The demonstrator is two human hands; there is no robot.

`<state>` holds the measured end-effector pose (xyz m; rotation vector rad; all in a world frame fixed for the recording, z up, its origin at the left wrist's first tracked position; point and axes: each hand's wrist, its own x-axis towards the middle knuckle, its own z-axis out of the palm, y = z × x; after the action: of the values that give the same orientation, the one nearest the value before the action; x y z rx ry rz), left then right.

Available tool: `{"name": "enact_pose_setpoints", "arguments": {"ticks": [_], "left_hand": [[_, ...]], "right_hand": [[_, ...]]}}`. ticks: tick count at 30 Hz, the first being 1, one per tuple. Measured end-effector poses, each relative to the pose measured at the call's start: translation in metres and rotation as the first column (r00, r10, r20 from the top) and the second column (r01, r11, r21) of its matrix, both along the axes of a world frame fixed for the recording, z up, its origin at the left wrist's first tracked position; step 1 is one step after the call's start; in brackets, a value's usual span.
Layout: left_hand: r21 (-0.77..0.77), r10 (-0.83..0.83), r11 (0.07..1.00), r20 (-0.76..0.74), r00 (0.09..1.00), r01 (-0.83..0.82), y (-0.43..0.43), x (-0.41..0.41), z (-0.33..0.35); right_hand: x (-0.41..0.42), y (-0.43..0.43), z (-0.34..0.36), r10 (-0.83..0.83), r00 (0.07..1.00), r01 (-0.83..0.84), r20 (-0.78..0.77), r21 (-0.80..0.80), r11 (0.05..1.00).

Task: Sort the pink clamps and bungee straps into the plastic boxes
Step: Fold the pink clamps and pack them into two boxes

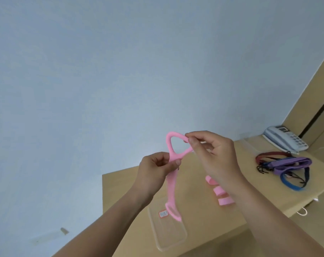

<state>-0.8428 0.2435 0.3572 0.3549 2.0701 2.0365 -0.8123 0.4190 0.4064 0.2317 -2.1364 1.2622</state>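
Item under handling: one pink clamp (171, 184), held in the air between both hands, clear of the table (259, 191).

Left hand (157, 167): fingers and thumb curled round the narrow neck just under the clamp's triangular loop. Right hand (215, 154): thumb and forefinger pinching the far corner of that loop, just above and to the right of the left hand. Both hands are closed on the same piece.

From the left hand the flat pink band hangs down to a second, smaller loop, which dangles over the clear plastic box (168, 236) below the left wrist. Whether that loop touches the box cannot be told.

Handling judgement: the piece appears light and pliable — the band curves under its own weight and the loop distorts under a two-finger pinch. It looks rubbery rather than slick, so slipping seems unlikely and breakage is a minor concern. The neck is the soundest hold; a grip on a loop end alone would likely let the rest swing.

Further pink pieces (220, 191) lie on the table under the right wrist. The bungee straps (285, 167) sit in a tangled pile well to the right of the right hand — their hooks may snag. A telephone (285, 140) stands beyond them.
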Motion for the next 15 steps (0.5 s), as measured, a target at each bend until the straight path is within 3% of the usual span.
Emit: {"name": "enact_pose_setpoints", "arguments": {"ticks": [8, 15], "left_hand": [[0.160, 0.042, 0.986, -0.033, 0.999, -0.036, 0.030, 0.018, 0.047], [0.197, 0.117, 0.974, -0.012, 0.993, -0.112, 0.051, 0.033, 0.042]], "right_hand": [[-0.002, 0.027, 0.018, 0.096, 0.960, -0.010, -0.264, 0.308, 0.951], [-0.010, 0.040, 0.004, 0.130, 0.934, 0.006, -0.334, 0.376, 0.927]]}}
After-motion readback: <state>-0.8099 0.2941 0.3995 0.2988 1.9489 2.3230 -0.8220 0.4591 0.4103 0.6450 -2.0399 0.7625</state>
